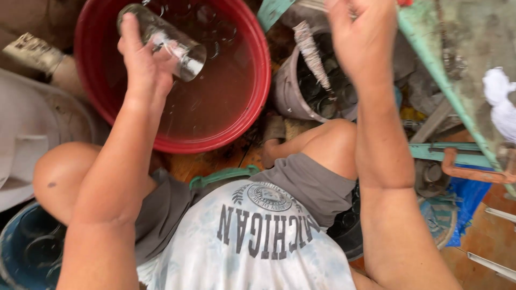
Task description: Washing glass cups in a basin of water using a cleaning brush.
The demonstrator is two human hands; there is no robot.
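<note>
The left hand [144,64] is closed around a clear drinking glass [164,40], with the thumb along one side and the fingers wrapped around the other. The glass is tilted, its thick base pointing to the right and down, and it is held above a red basin [252,102]. This basin is filled with slightly cloudy water, and several more glasses lie under the surface (their round rims are visible near the far wall).

The right hand [363,37] is raised near the top edge of the view. Its fingers are cut off by the frame, so I cannot tell if it holds something or how far it is open. Just below and left of it stands a grey bucket [287,94], which also contains glasses, and a frayed whitish strip [312,51] hangs over it.

The person is sitting low, with bare knees on both sides of a white printed shirt. A blue tub [16,241] with more glasses is at the lower left, near the left knee. A pale green frame [446,80] runs along the right side.
</note>
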